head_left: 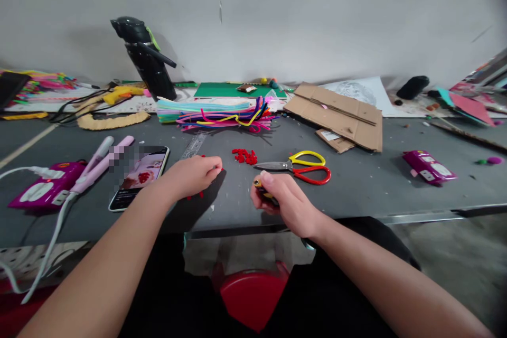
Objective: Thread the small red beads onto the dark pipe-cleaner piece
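Observation:
My left hand [198, 173] is closed in a pinch low over the table, and whatever its fingertips hold is too small to make out. Short red bits, like cut pipe cleaner, show around and under it. My right hand [287, 198] is wrapped round a small black-and-gold tool [258, 182], its kind mostly hidden by the fingers. Between and beyond the hands lies a small pile of red pipe cleaner pieces [244, 156]. Scissors [291, 166] with one yellow and one red handle lie just beyond my right hand, blades pointing left.
A phone [132, 198] lies left, beside a pink hair straightener [93, 171] and a purple power strip [59, 182] with cords. Behind are bundled pipe cleaners [214, 113], a black flask [148, 58] and cardboard [336, 111]. Another purple strip [430, 166] sits right.

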The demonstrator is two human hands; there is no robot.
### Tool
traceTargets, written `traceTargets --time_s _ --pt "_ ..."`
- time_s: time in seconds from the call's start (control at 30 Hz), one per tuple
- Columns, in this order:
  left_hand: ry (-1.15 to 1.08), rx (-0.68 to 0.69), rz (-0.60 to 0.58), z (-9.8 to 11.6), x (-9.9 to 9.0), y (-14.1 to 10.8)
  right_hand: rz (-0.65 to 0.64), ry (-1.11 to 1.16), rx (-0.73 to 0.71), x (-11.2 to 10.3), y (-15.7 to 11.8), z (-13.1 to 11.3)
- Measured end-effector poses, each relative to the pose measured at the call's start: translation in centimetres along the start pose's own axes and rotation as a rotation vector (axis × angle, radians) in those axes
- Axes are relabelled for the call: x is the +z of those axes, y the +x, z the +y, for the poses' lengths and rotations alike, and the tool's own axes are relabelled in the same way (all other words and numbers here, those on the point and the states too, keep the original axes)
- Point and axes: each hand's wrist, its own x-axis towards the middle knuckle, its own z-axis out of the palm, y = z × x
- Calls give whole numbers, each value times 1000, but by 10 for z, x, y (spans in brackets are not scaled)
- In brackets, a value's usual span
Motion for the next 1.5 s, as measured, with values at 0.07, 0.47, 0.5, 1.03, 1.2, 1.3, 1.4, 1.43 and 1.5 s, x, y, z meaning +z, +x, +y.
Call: traceTargets --time_s 0.07,0.47,0.5,1.03,1.2,1.3,1.4,1.43,1.5 --pt "48 -32 10 1 -1 0 -2 -11 -8 0 0 -1" --pt "46 -146 68 -7 -5 -5 -20 -65 -68 0 0 -3" --pt "18 -111 73 -7 -5 -6 -20 -65 -66 0 0 -3" --pt "-115 -6 -31 -4 2 -2 -29 -108 -25 1 0 -4" --pt "-95 -11 -42 -2 1 -1 -40 -111 -27 0 0 -3" --pt "-84 -21 -33 -1 0 -1 -42 -116 -21 -1 1 -2" --pt "-72 -25 -17 0 -2 -2 -41 -130 -19 -1 2 -2" --pt "-74 -19 -12 0 -2 -2 -41 -133 -19 -1 2 -3" --pt "-87 -2 -9 -1 -2 -2 -43 -135 -24 -1 2 -3"
